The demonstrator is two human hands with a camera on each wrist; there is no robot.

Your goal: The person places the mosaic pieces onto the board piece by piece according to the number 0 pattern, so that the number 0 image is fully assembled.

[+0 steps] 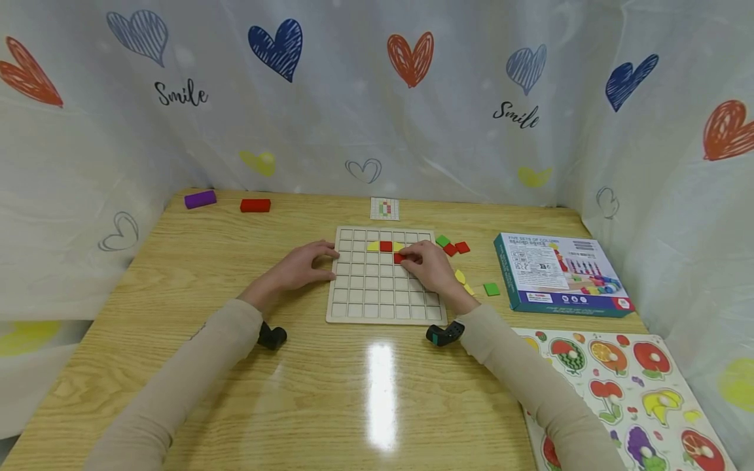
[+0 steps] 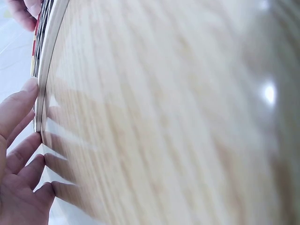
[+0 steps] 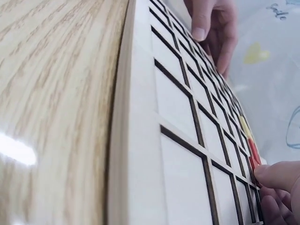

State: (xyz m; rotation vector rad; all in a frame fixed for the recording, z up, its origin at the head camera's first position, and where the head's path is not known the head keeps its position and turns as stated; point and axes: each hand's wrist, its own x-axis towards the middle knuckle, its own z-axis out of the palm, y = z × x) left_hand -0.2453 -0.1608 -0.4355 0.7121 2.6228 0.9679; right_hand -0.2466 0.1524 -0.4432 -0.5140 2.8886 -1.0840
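Note:
A square wooden grid board lies on the table. In its second row sit a red square tile and a yellow curved piece on its left, with more yellow to its right. My right hand reaches over the board and pinches another red tile in the cell row just below. The right wrist view shows the thumb right at that red tile. With fingers spread and relaxed, my left hand touches the board's left edge; the left wrist view shows its thumb against the rim.
Green tiles, red tiles and yellow pieces lie right of the board. Behind it is a pattern card. A boxed toy and fruit puzzle occupy the right; purple and red blocks lie far left.

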